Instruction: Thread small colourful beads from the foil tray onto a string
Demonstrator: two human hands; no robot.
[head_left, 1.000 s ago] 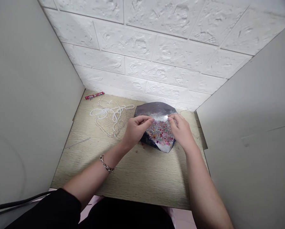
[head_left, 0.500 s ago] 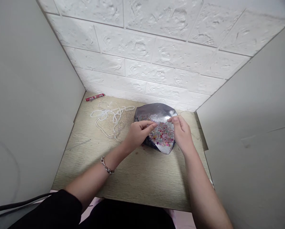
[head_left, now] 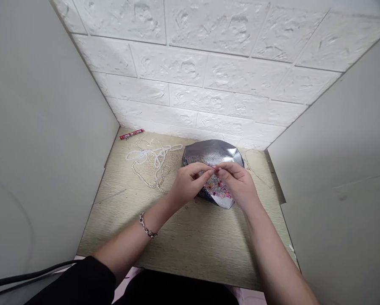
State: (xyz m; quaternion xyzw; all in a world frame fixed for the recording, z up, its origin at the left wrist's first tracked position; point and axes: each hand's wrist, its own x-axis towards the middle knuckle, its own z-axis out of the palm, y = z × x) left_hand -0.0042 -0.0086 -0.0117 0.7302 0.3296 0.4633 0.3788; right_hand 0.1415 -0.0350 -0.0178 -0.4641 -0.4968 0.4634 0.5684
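Observation:
An opened bag with a silvery lining (head_left: 210,149) lies at the back of the table, with many small multicoloured beads (head_left: 220,189) spread inside it. Above the beads, the fingertips of both hands meet. My left hand (head_left: 188,183) pinches thumb against forefinger, a chain bracelet around its wrist. My right hand (head_left: 240,183) comes from the other side in a pinch of its own, its tips touching or nearly touching the left ones. Whatever sits between the fingers is too small to make out.
Tangled strands of white and pearly beads (head_left: 158,154) lie left of the bag. A red slim packet or tool (head_left: 131,134) rests in the back left corner. Thin thread (head_left: 259,177) trails right of the bag. White brick-pattern wall (head_left: 190,63) and grey side panels enclose the wooden table (head_left: 190,241).
My right hand has moved left, bringing its fingertips to those of my left hand, which keeps its pinch. The whole view has shifted slightly.

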